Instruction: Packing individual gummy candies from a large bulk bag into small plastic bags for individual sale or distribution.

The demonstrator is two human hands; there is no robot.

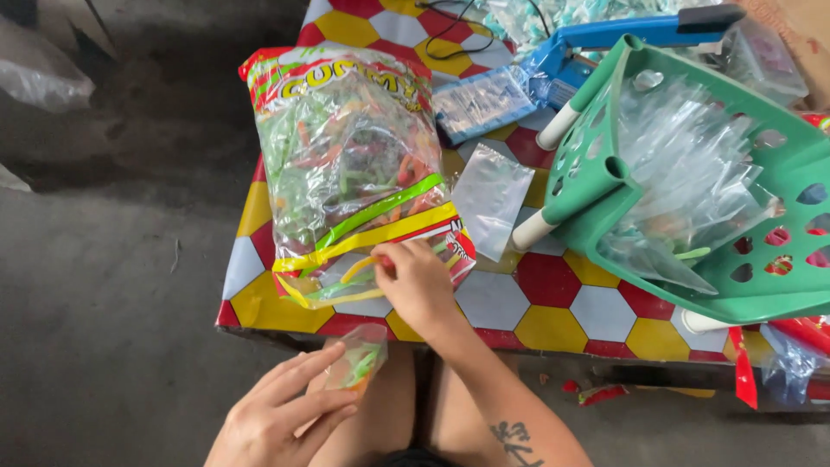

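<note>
A big clear bag of coloured gummy strips (350, 169) lies on a low table (536, 303) covered in red, yellow and white hexagons. My right hand (415, 281) reaches into the bag's open near end and pinches a few strips there. My left hand (281, 411) is below the table edge, over my lap, holding a small clear bag (361, 359) with some green and orange strips inside.
A green plastic stool (692, 182) lies tipped over on the table's right side, stuffed with clear plastic bags. An empty small bag (491, 199) lies beside the big one. A blue sealing machine (605, 43) sits at the back. Grey concrete floor (104, 285) spreads to the left.
</note>
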